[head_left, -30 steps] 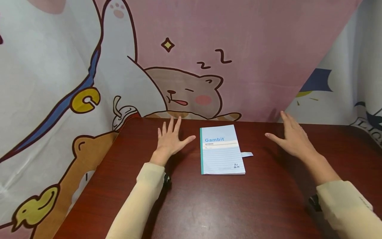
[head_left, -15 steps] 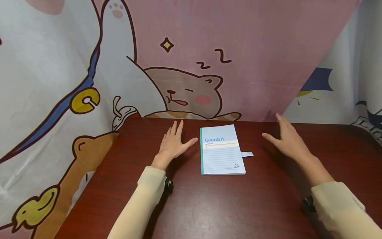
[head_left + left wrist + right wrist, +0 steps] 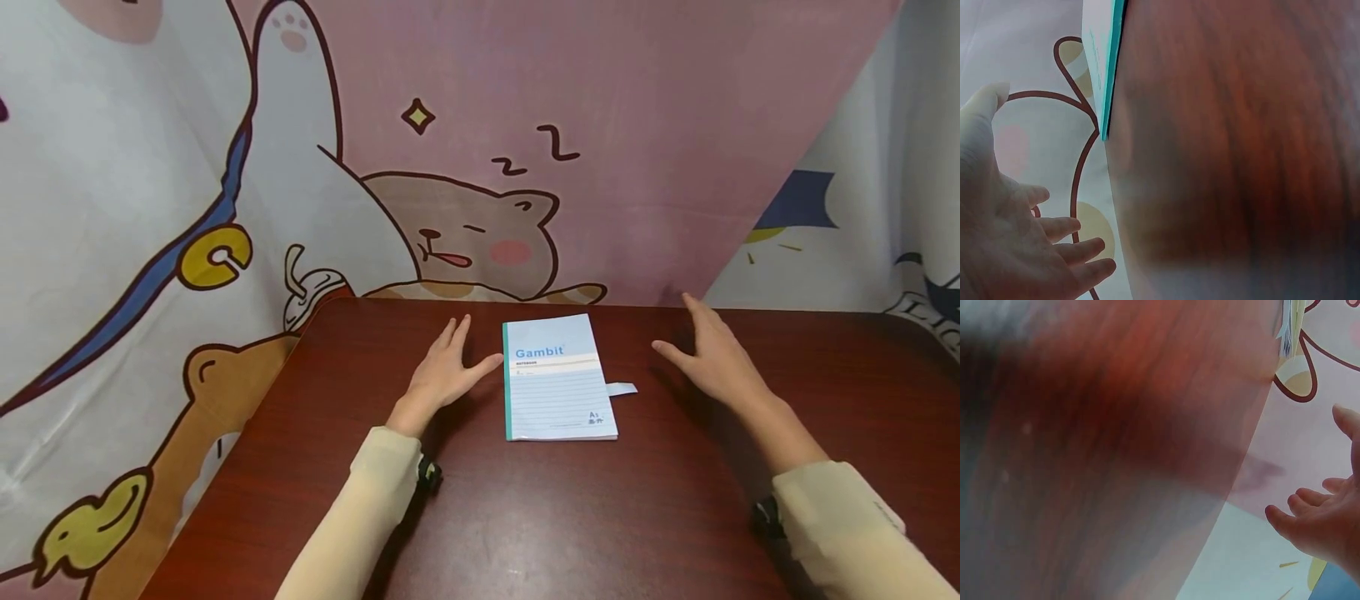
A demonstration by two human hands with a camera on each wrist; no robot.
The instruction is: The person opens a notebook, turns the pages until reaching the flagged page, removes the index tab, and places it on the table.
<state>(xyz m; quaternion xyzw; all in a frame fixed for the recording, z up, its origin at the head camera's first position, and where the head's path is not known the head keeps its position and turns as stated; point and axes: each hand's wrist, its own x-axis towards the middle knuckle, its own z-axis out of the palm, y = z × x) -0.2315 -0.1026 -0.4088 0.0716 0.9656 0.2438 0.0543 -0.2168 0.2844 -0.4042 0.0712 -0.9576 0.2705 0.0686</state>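
A pale blue notebook [image 3: 558, 392] with "Gambit" on its cover and a teal spine lies flat on the table. From its right edge sticks out a white tab [image 3: 622, 388]. My left hand [image 3: 442, 372] is just left of the spine, thumb tip close to it, fingers extended and nothing held. Farther off on the other side, my right hand [image 3: 716, 358] has its thumb spread from straight fingers and holds nothing. The left wrist view shows the teal spine [image 3: 1110, 81] beyond the open left hand [image 3: 1029, 231]. In the right wrist view, the notebook's page edges [image 3: 1287, 331] show at the top.
The dark reddish-brown table [image 3: 600, 525] reaches back to a cartoon-printed cloth [image 3: 637, 167] hanging behind it. More of that cloth hangs along the left side. Both forearms wear cream sleeves [image 3: 352, 508], with a dark band [image 3: 429, 473] at the left wrist.
Both hands have moved inward toward the notebook, the left one rightward and slightly nearer the person, the right one leftward. The notebook has stayed in place.
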